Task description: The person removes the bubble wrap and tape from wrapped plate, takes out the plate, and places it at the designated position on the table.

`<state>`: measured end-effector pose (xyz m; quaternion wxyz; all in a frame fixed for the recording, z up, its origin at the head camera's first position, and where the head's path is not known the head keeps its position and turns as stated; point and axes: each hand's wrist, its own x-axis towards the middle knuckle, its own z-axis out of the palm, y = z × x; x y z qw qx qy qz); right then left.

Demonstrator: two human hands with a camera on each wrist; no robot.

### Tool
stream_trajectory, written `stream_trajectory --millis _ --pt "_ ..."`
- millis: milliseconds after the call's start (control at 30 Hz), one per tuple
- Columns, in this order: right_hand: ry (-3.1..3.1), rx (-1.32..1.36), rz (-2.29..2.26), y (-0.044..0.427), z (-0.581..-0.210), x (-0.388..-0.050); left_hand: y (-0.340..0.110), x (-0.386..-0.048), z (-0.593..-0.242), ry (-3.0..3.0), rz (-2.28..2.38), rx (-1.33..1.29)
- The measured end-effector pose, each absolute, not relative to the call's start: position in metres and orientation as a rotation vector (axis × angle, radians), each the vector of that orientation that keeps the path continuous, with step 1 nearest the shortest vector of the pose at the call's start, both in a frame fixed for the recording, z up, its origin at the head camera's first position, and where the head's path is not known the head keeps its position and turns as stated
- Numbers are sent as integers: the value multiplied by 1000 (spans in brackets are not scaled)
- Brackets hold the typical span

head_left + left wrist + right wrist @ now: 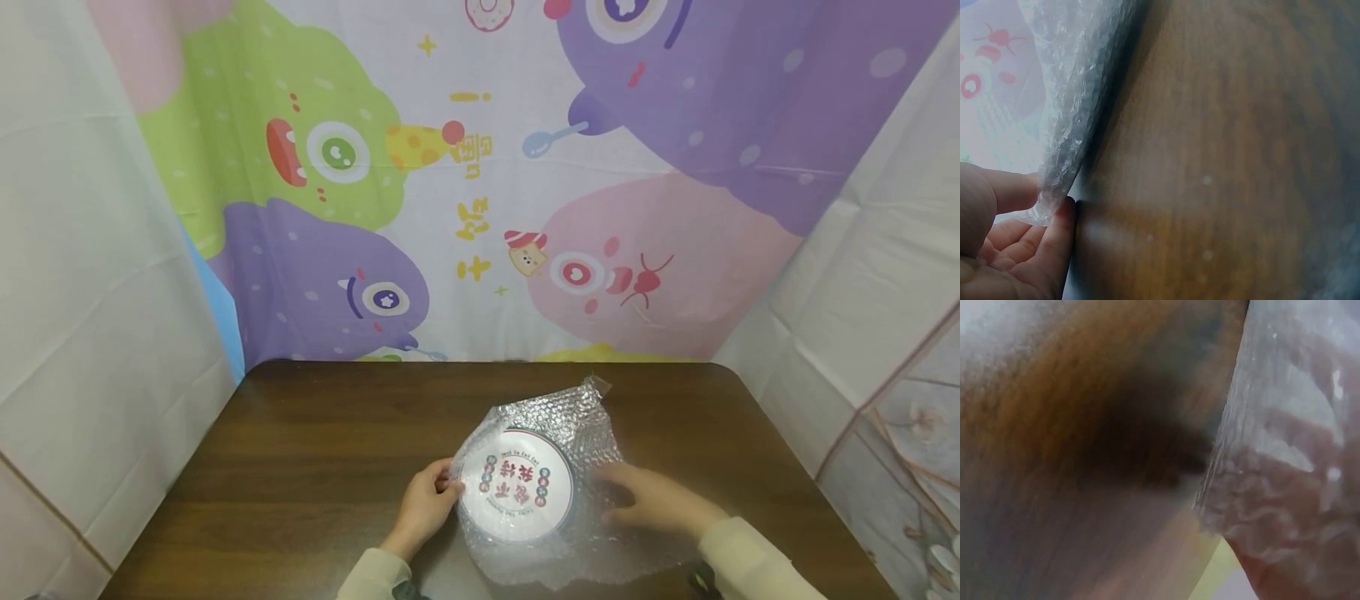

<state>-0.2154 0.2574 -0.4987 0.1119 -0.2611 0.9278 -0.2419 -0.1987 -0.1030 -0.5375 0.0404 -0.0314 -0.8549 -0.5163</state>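
Observation:
A round white plate (517, 487) with a dark rim and red and blue printed characters shows through clear bubble wrap (558, 412). At its left side, my left hand (426, 504) pinches the wrap's edge. The left wrist view has the thumb (1015, 190) on one face of the wrap and fingers (1054, 244) on the other. To the right of the plate, my right hand (656, 498) is at the loose wrap, blurred, thumb and fingers apart. Its fingers appear through the clear film in the right wrist view, where wrap (1241, 487) covers them.
All of this is over a dark brown wooden table (330, 442) with rounded far corners. A cloth with cartoon monsters (480, 183) hangs behind the table. Pale curtains stand at the left (97, 250) and right (877, 292).

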Motion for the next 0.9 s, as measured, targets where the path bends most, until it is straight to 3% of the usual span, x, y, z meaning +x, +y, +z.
stream_trajectory --millis 900 --pt "2827 -681 -569 220 -512 -206 -105 -203 -540 -2631 -1612 -124"
